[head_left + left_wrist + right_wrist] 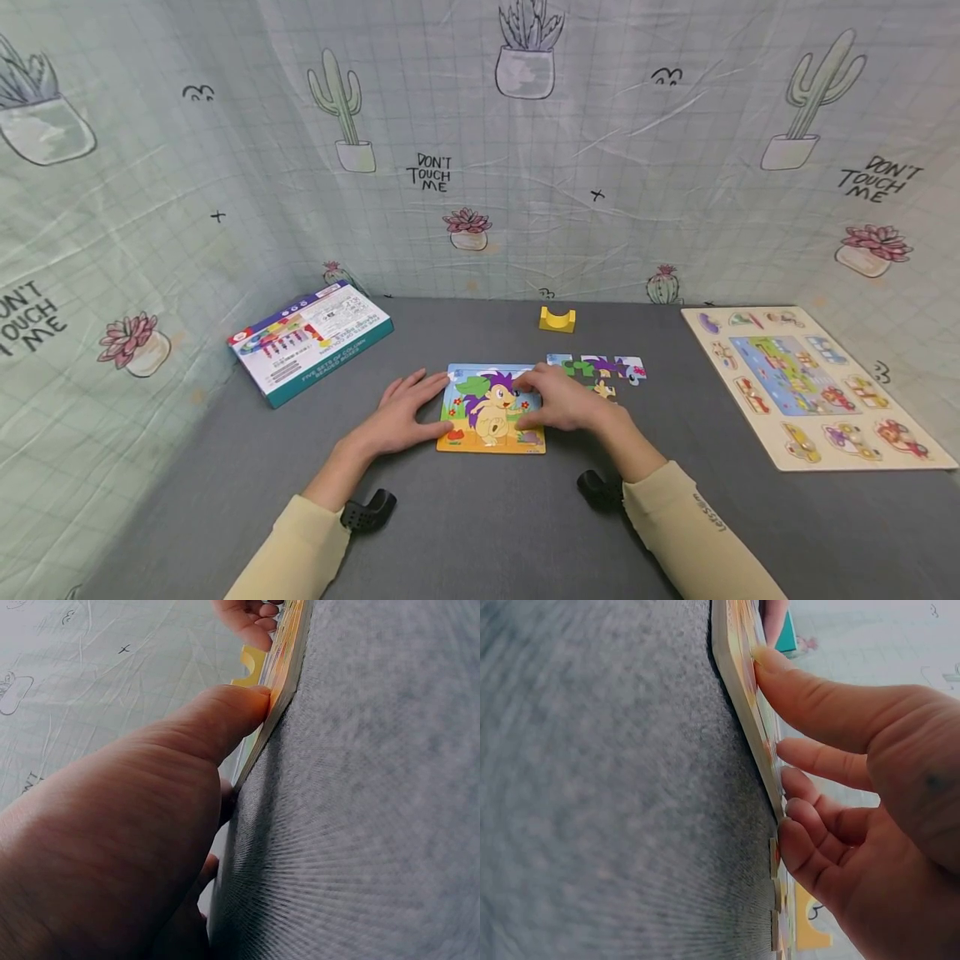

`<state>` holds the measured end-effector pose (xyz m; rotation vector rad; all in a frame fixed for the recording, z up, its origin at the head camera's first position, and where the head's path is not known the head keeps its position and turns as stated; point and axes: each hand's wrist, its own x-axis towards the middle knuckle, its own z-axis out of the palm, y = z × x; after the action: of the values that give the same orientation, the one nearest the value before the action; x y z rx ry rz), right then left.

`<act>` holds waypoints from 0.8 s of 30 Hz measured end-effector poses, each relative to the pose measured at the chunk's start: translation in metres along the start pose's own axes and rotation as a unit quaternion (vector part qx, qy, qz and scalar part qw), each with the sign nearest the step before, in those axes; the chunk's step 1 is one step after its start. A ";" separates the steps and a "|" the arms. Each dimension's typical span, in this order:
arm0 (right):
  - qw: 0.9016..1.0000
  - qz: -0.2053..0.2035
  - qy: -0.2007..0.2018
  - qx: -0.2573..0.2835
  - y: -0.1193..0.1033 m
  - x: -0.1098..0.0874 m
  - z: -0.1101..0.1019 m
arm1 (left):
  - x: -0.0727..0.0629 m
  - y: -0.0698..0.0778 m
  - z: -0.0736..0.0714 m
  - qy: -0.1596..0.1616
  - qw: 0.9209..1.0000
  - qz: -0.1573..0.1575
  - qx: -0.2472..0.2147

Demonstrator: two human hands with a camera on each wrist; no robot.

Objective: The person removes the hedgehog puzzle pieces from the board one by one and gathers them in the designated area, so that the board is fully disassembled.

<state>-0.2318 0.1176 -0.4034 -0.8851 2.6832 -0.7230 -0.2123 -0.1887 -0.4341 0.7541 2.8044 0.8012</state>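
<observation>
A small jigsaw puzzle (491, 408) with a purple-spined hedgehog picture lies flat in its board between both hands. My left hand (401, 418) rests at its left side, fingers stretched along the upper left edge. In the left wrist view, the left thumb (236, 705) presses on the board's near corner. Over the right side is my right hand (567, 402), its thumb and fingertips spread apart and touching the puzzle. The right wrist view shows the right thumb (802, 679) on the picture and the other fingers bent slightly at the edge. Loose puzzle pieces (591, 367) lie beyond the right hand, partly hidden by it.
A yellow curved block (557, 320) stands behind the loose pieces. At the back left lies a teal and white box (311, 342). A large wooden puzzle board (817, 392) lies on the right. Patterned cloth (525, 208) hangs behind the grey table (480, 533).
</observation>
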 end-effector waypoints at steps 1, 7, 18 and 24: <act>1.000 0.002 0.000 -0.002 0.000 0.000 0.000 | 0.000 0.000 0.000 0.000 1.000 0.000 0.001; 1.000 0.009 -0.004 0.004 -0.002 -0.002 -0.002 | 0.001 0.002 -0.001 -0.001 1.000 0.006 0.000; 1.000 0.005 0.009 0.027 -0.002 0.000 -0.001 | 0.000 0.000 0.000 0.001 1.000 0.003 0.001; 0.999 0.002 0.016 0.049 -0.003 0.000 0.000 | 0.000 -0.001 0.001 0.001 1.000 0.002 0.001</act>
<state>-0.2308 0.1153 -0.4015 -0.8499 2.6505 -0.8670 -0.2130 -0.1892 -0.4351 0.7605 2.8074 0.7999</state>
